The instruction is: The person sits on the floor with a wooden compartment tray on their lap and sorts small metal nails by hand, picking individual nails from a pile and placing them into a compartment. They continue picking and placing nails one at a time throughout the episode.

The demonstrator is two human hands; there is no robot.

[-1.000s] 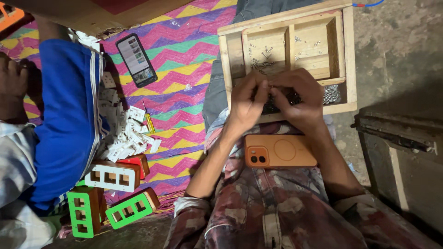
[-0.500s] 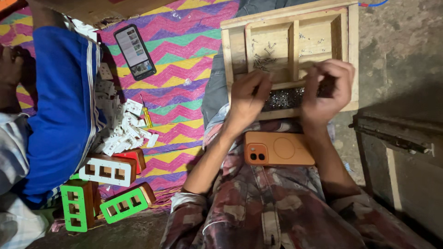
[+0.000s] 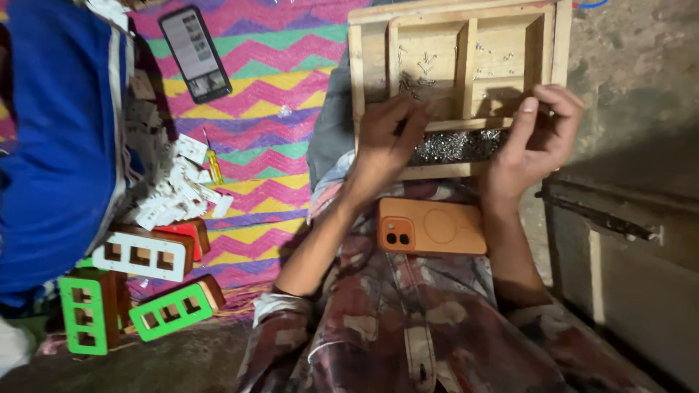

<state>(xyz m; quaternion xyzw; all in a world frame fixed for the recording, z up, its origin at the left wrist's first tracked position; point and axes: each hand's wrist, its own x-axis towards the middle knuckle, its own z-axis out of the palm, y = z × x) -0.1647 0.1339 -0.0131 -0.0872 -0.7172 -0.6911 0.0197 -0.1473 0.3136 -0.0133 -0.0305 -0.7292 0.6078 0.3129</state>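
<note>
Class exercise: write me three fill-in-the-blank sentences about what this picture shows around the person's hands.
1. Both hands reach into a compartmented ____ tray.
2. The near compartment holds a heap of small ____ screws.
3. An orange ____ lies on the person's lap, below the left hand and right hand.

Missing words: wooden; metal; phone

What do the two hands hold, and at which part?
Right hand grips the wooden tray at its inner divider; left hand rests there, any held item too small to tell.

Both hands crowd the wooden tray's [image 3: 355, 80] near screw trough [image 3: 455, 145]; far compartments stay open from above, orange phone [image 3: 431, 225] blocks the lap, metal box [image 3: 619, 240] walls the right.
</note>
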